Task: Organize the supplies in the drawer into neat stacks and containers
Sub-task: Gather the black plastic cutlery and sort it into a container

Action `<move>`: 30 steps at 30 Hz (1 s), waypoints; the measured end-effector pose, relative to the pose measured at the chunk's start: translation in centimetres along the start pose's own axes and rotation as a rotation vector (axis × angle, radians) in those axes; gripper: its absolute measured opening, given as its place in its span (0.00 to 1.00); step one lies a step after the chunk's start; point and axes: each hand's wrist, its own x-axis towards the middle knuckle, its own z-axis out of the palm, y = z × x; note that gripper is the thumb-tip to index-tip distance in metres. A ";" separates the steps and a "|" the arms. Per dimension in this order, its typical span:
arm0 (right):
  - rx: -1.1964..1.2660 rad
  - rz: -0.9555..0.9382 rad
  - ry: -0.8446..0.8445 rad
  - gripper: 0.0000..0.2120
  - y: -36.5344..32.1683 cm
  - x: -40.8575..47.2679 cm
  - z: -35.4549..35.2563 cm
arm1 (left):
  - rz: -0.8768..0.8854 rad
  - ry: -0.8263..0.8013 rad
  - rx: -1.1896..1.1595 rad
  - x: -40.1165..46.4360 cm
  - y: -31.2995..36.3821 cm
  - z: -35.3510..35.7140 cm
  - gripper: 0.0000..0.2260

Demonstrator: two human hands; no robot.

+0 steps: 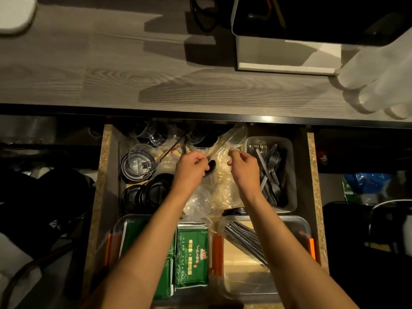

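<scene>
The drawer (100, 175) is standing pulled out under the wood-grain table (111, 74), and both arms are reaching in over it. The left hand (191, 167) is curling its fingers round a black spoon (210, 168) in a clear wrapper (225, 141) that is slanting up toward the back. The right hand (244, 167) is pinching something thin and clear; what exactly, I cannot tell. Beneath the hands, clear plastic lids (220, 188) are lying in a loose heap. Black lids (151, 192) are sitting at the left, forks (272, 170) are filling a grey bin (292, 175) at the right, and green packets (191, 257) are lying in a near container.
</scene>
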 end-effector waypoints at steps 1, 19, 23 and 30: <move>0.005 -0.009 -0.026 0.15 -0.4 -0.3 0.4 | 0.012 -0.004 -0.017 -0.7 0.0 -0.9 0.08; 0.005 0.065 -0.148 0.11 -1.1 0.0 13.8 | -0.059 0.294 -0.348 -4.8 -6.3 -11.9 0.11; -0.011 0.173 -0.113 0.12 -0.8 2.6 16.2 | -0.157 0.298 -0.394 -4.4 -6.9 -12.7 0.11; -0.034 0.051 -0.012 0.12 -1.0 0.9 15.6 | -0.202 0.227 -0.478 -4.5 -6.5 -12.9 0.10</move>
